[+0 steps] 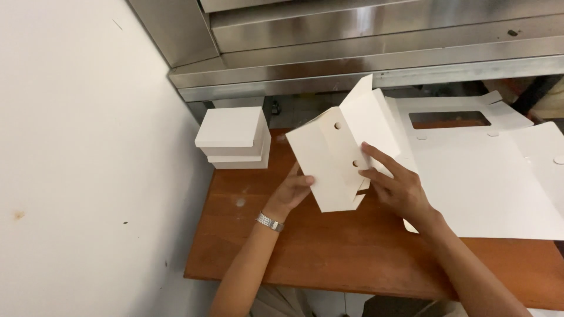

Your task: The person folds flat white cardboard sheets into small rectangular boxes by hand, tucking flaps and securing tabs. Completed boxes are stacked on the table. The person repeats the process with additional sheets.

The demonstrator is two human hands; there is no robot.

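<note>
A plain white wall fills the left of the head view, and a stainless steel unit (364,53) runs along the back, its lower ledge hanging over a reddish-brown wooden table (329,246). At the table's back left corner stands a small stack of closed white boxes (234,138). Held above the middle of the table is a half-folded white cardboard box (335,158), tilted, with two small round holes in one panel and a flap standing up at its top. The left hand (291,191), a metal watch (269,222) on its wrist, grips the box's lower left edge, thumb on the front and the other fingers behind. The right hand (396,185) lies on the box's right side with its fingers spread, the fingertips pressing the panel near the lower hole. To the right, flat white box blanks (487,182) lie spread out, one with a rectangular window cut in it.

As a judgement, the thin card could crease in the wrong place or a tab could tear if the fingers press off the fold line.

The box's far side and the left fingers behind it are hidden. The blanks run off the right edge, and how many lie stacked cannot be told.
</note>
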